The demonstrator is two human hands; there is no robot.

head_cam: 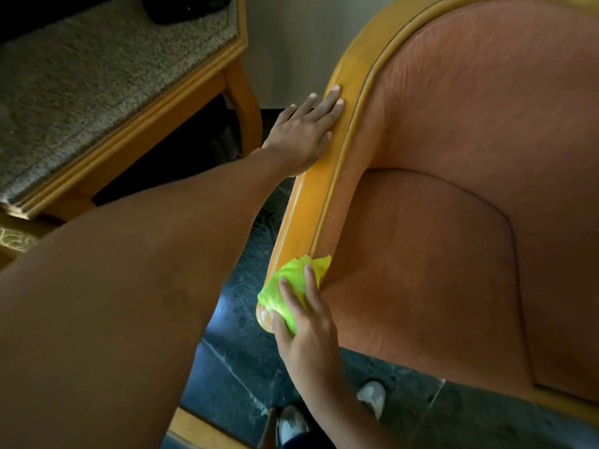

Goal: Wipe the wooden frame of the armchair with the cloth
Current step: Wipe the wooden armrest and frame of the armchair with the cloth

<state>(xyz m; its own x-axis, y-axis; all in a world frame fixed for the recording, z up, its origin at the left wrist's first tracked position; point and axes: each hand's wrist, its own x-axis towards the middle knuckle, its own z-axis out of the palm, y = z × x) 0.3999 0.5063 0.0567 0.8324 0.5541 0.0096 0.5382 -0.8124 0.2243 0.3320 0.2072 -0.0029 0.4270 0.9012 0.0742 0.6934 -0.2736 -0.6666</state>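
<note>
The armchair has orange upholstery (453, 189) and a curved yellow-orange wooden frame (311, 202) running from the top of the back down its left arm. My left hand (304, 131) lies flat on the frame's upper arm, fingers spread and holding nothing. My right hand (304, 322) presses a bright green cloth (288, 283) onto the rounded front end of the same arm. The cloth covers most of the arm's tip.
A wooden side table (181, 92) with a speckled stone top stands at the left, close to the chair. Dark tiled floor (246, 358) shows between them. My shoes (372, 396) are below, and another wooden edge (201, 429) sits at the bottom.
</note>
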